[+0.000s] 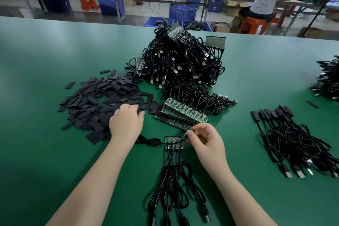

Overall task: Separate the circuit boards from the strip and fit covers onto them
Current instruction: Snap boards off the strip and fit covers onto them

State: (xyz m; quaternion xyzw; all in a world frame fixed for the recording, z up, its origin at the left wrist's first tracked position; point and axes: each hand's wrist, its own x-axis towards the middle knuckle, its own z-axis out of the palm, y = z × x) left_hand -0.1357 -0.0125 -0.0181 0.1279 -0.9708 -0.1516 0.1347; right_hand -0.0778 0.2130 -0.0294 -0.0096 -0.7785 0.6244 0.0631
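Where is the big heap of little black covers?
In the head view, the heap of black covers lies on the green table, left of the cable pile, with the left hand reaching into it.

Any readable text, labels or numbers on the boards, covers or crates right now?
None can be read.
Board strip at the right hand: any print too small and blurred.
Stacked strips: the same.
Black covers under the left hand: no print visible.
Blue crates: no label visible.
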